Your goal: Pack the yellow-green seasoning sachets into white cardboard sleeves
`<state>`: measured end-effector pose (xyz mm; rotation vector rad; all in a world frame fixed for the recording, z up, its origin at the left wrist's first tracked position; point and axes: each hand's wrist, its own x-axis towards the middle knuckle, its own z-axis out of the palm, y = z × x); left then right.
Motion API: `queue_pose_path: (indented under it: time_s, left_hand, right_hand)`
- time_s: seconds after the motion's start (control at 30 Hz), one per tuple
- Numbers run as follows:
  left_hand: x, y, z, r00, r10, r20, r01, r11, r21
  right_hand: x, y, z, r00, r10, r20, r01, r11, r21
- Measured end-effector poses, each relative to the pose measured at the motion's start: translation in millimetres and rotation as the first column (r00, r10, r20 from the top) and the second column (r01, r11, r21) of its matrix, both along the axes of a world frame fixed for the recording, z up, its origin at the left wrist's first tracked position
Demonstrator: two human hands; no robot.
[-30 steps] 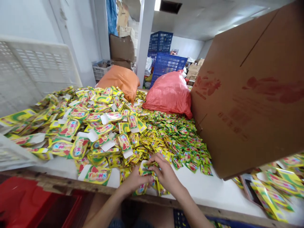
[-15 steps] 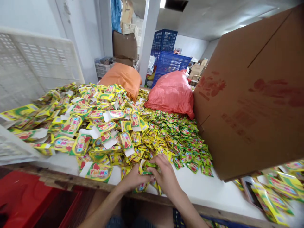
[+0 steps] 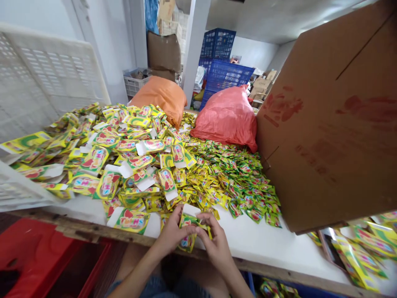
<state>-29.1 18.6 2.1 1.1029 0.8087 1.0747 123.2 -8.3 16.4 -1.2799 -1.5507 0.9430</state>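
Close to the table's front edge, my left hand [image 3: 170,232] is closed around a small yellow-green carton [image 3: 187,242] printed with a watermelon. The carton's white end flap stands up, pointing away from me. Against the carton's right side my right hand [image 3: 215,238] is closed, with a small yellow-green packet [image 3: 207,230] partly hidden under its fingers. Both thumbs meet over the carton. Just beyond my hands lies a heap of small yellow and green packets [image 3: 217,182]. To the left, open cartons [image 3: 105,182] are piled up, one lying flat by the edge.
A large cardboard box [image 3: 328,124] stands tilted at the right, with a phone [image 3: 336,252] and more cartons beside it. Red [image 3: 228,118] and orange [image 3: 161,97] sacks rest behind the heap. A white crate [image 3: 52,74] is at left, a red stool [image 3: 37,252] below.
The carton has turned more upright, and its white flap now shows above my fingers. My right hand has drawn back slightly toward me; the green packet at the opening is less visible.
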Motion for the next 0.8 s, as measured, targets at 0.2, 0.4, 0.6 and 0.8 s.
queue_pose_path:
  time_s: [0.2, 0.4, 0.6, 0.8]
  left_hand:
    - [-12, -16, 2.3, 0.996, 0.082, -0.044, -0.079, 0.995, 0.064]
    - [-22, -16, 6.1, 0.978, 0.045, -0.203, -0.017, 0.991, 0.135]
    - [-28, -13, 15.2, 0.94, 0.059, -0.337, 0.02, 0.973, 0.228]
    - [-24, -14, 16.0, 0.963, 0.184, -0.197, -0.127, 0.955, 0.269]
  right_hand:
    - [-1, -6, -2.0, 0.999, -0.048, -0.002, 0.048, 0.999, 0.026]
    - [-3, -8, -0.9, 0.997, -0.081, -0.017, 0.082, 0.987, 0.134]
    - [-13, -12, 1.7, 0.998, 0.002, 0.058, -0.014, 0.978, 0.207]
    - [-13, -10, 4.5, 0.995, -0.046, 0.084, 0.027, 0.977, 0.211]
